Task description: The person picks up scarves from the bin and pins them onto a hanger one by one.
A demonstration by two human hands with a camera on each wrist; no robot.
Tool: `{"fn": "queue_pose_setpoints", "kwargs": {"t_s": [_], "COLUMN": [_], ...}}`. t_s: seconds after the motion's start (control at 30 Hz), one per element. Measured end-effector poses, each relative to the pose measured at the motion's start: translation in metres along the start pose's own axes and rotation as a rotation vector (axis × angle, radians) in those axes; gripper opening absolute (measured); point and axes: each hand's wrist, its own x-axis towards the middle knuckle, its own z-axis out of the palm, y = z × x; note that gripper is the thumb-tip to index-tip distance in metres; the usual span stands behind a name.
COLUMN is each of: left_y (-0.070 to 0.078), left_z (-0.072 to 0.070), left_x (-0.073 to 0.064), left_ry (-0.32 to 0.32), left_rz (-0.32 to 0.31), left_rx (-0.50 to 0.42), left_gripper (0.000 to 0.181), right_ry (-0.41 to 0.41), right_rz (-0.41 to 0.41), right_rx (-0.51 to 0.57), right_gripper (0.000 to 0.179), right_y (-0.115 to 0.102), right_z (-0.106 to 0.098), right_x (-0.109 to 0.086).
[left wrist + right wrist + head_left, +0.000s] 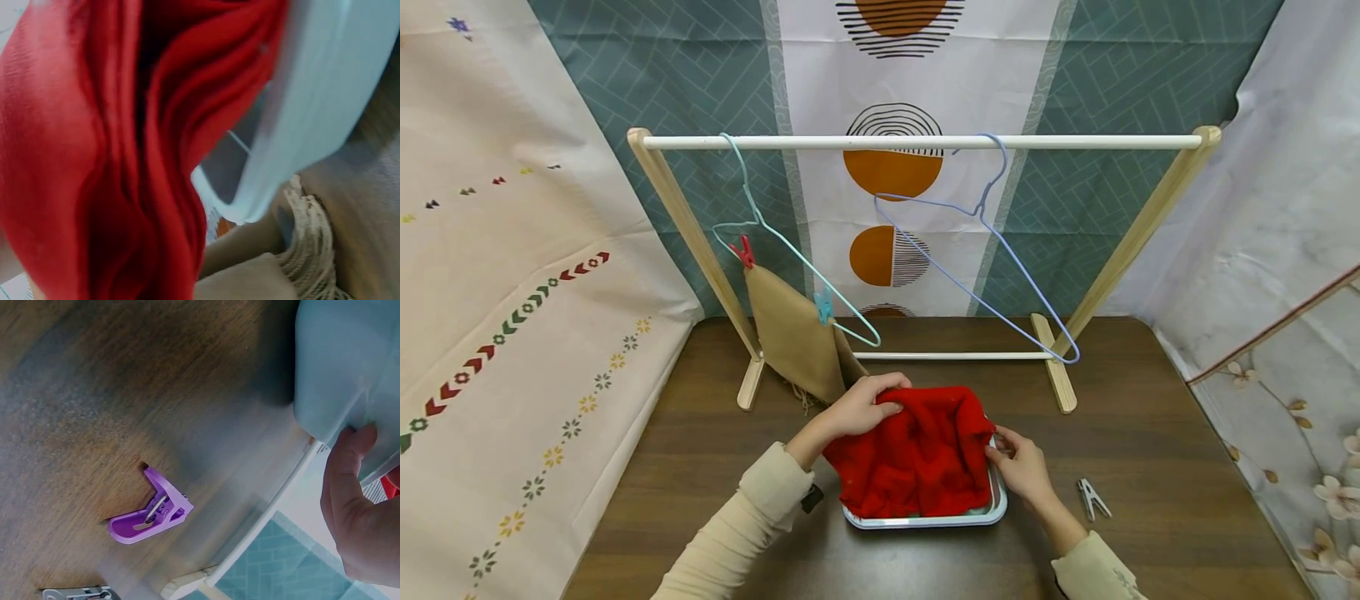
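Note:
A soft red cloth [925, 454] lies bunched in a pale shallow tray [925, 523]. My left hand [867, 406] grips its upper left edge, thumb on top; in the left wrist view the red cloth [112, 156] hangs in thick folds beside the tray wall [300, 125]. At the cloth's right corner, my right hand [1024, 471] pinches the edge at the tray rim. The right wrist view has the right hand [369, 512] with one finger against the tray's outside [350, 375], and a bit of red cloth [390, 487] beside it.
Behind stands a rack with a white bar [850, 142]. A tan fringed scarf [793, 333] hangs from a mint hanger [797, 254] by red and blue clips. A lavender hanger [1030, 279] hangs right. A grey clip [1093, 500] and a purple clip [156, 509] lie on the table.

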Motion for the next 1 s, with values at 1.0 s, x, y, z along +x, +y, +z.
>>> {"fn": "queue_pose_setpoints", "kwargs": {"t_s": [1.0], "left_y": [0.105], "left_z": [-0.078], "left_x": [0.007], "left_ry": [0.297], "left_rz": [0.322], "left_rx": [-0.018], "left_gripper": [0.017], "right_ry": [0.014], "right_rz": [-0.044], "right_rx": [-0.035], "right_gripper": [0.028], "right_y": [-0.001], "right_z": [0.000], "right_x": [0.000]}}
